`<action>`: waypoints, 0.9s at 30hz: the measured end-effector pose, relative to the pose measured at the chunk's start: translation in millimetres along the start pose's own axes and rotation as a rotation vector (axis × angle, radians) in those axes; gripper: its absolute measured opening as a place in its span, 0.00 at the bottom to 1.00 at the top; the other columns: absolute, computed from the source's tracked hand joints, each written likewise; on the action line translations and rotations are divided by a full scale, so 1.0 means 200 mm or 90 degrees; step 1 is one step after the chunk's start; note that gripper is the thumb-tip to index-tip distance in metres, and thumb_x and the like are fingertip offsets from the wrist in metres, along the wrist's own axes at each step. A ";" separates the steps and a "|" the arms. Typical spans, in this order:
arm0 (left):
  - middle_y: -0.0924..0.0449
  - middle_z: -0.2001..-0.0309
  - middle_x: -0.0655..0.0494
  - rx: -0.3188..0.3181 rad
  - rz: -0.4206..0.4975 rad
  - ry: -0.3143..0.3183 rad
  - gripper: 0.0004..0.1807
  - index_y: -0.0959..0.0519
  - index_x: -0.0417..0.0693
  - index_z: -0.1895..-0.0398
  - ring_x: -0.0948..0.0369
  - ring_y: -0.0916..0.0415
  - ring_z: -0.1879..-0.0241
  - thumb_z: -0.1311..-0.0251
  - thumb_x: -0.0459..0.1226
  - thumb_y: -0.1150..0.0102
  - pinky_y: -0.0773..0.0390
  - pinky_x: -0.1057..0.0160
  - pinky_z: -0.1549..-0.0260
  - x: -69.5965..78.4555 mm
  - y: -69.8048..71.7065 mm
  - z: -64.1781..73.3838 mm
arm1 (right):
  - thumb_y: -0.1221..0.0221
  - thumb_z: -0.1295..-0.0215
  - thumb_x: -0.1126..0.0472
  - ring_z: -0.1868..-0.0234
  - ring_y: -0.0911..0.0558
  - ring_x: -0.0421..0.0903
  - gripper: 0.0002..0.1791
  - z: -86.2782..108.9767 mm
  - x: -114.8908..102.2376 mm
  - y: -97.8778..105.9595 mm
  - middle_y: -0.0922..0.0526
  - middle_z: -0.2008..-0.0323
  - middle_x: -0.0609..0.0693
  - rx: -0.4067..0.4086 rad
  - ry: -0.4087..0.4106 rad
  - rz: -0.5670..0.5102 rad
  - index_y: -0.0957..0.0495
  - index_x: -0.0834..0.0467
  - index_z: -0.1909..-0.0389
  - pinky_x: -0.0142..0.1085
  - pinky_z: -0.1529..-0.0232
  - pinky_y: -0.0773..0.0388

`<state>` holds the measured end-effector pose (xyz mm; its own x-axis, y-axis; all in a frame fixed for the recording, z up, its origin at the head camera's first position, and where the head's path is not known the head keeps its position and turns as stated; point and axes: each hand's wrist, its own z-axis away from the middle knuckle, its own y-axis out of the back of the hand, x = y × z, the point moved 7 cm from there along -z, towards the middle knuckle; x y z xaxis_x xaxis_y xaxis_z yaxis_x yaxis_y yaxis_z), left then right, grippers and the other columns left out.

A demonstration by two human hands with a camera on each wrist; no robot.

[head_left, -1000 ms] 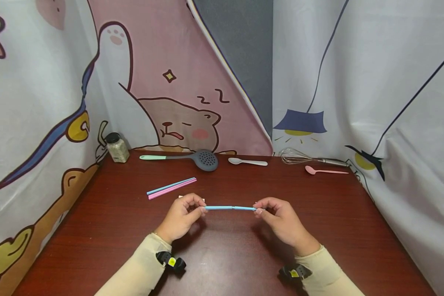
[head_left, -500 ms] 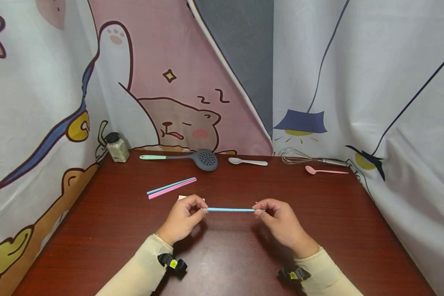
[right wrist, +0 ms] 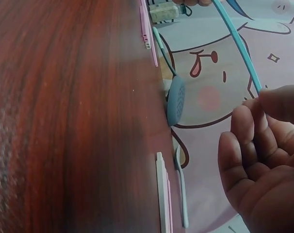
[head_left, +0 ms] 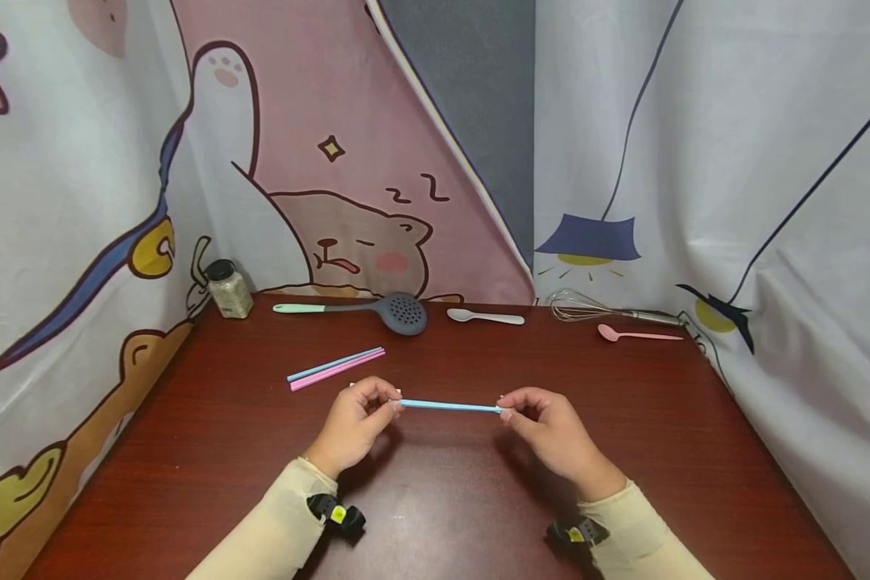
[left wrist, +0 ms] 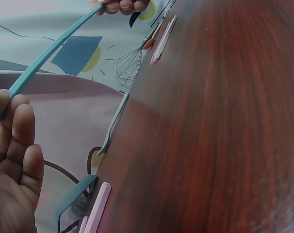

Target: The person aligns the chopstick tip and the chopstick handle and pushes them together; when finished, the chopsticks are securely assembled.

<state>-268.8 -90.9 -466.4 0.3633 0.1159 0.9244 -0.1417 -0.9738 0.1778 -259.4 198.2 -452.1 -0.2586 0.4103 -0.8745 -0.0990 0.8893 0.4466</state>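
A thin light blue stick (head_left: pixel 449 405), which looks like one straight length, is held level above the table between both hands. My left hand (head_left: pixel 355 423) pinches its left end between thumb and fingers. My right hand (head_left: pixel 554 435) pinches the other end the same way. In the left wrist view the stick (left wrist: pixel 50 48) slants up from the left hand (left wrist: pixel 13 160). The right wrist view shows it (right wrist: pixel 239 46) running down to the right hand (right wrist: pixel 263 155). The fingers hide both ends.
Blue and pink sticks (head_left: pixel 337 370) lie behind my left hand. More pale sticks (right wrist: pixel 164 194) lie near my right hand. Along the back stand or lie a jar (head_left: pixel 229 290), slotted spoon (head_left: pixel 404 314), white spoon (head_left: pixel 486 317), whisk (head_left: pixel 616 312) and pink spoon (head_left: pixel 641 335).
A second ago a break or joint showed midway along the blue stick; now it looks continuous. Its left end has shifted slightly down, then up. Both hands keep their pinch.
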 end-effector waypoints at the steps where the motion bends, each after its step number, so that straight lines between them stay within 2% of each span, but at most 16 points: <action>1: 0.15 0.68 0.41 0.002 0.002 0.001 0.04 0.19 0.37 0.61 0.55 0.17 0.71 0.36 0.24 0.35 0.21 0.69 0.68 0.00 0.00 0.00 | 0.33 0.32 0.69 0.69 0.19 0.38 0.04 0.00 0.00 0.00 0.13 0.67 0.54 0.002 0.000 0.003 0.13 0.61 0.59 0.31 0.66 0.22; 5: 0.16 0.68 0.40 0.006 0.008 0.003 0.05 0.19 0.35 0.60 0.61 0.19 0.71 0.36 0.24 0.34 0.22 0.69 0.69 -0.01 0.01 0.00 | 0.34 0.32 0.70 0.70 0.22 0.38 0.03 0.00 -0.01 0.01 0.14 0.68 0.56 0.019 0.002 0.002 0.14 0.62 0.59 0.30 0.68 0.24; 9: 0.16 0.68 0.43 0.016 0.008 0.007 0.06 0.18 0.33 0.59 0.68 0.22 0.71 0.37 0.24 0.33 0.24 0.70 0.68 -0.02 0.02 -0.01 | 0.34 0.32 0.71 0.71 0.23 0.38 0.02 0.00 -0.01 0.01 0.15 0.68 0.61 0.042 0.002 -0.007 0.15 0.65 0.60 0.31 0.69 0.26; 14: 0.14 0.66 0.42 0.021 0.011 0.007 0.04 0.18 0.33 0.61 0.68 0.22 0.71 0.37 0.24 0.34 0.23 0.70 0.68 -0.02 0.03 -0.01 | 0.35 0.31 0.72 0.71 0.23 0.38 0.02 0.01 -0.01 0.01 0.16 0.67 0.62 0.067 -0.001 -0.017 0.16 0.67 0.60 0.31 0.69 0.26; 19: 0.12 0.61 0.37 0.035 0.013 -0.006 0.03 0.17 0.36 0.64 0.67 0.20 0.68 0.38 0.23 0.34 0.21 0.70 0.67 -0.01 0.03 0.00 | 0.37 0.31 0.74 0.69 0.21 0.39 0.02 0.02 -0.01 -0.01 0.15 0.66 0.60 0.096 0.001 -0.035 0.17 0.69 0.60 0.29 0.67 0.24; 23: 0.14 0.60 0.32 0.034 0.012 -0.024 0.04 0.17 0.35 0.64 0.68 0.19 0.65 0.39 0.22 0.33 0.20 0.70 0.65 0.00 0.02 0.00 | 0.38 0.31 0.77 0.68 0.19 0.43 0.03 0.02 0.00 -0.01 0.15 0.66 0.63 0.123 0.008 -0.062 0.17 0.69 0.62 0.28 0.68 0.24; 27: 0.14 0.60 0.32 0.037 0.021 -0.030 0.05 0.17 0.37 0.65 0.67 0.19 0.66 0.40 0.22 0.33 0.20 0.70 0.66 0.00 0.02 0.01 | 0.38 0.31 0.76 0.68 0.18 0.43 0.02 0.02 0.00 -0.02 0.16 0.66 0.65 0.122 0.013 -0.073 0.17 0.70 0.62 0.28 0.67 0.23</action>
<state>-268.4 -95.2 -466.6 0.4021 0.0759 0.9124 -0.1016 -0.9867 0.1269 -254.1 195.7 -454.4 -0.2756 0.3020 -0.9126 0.0556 0.9528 0.2985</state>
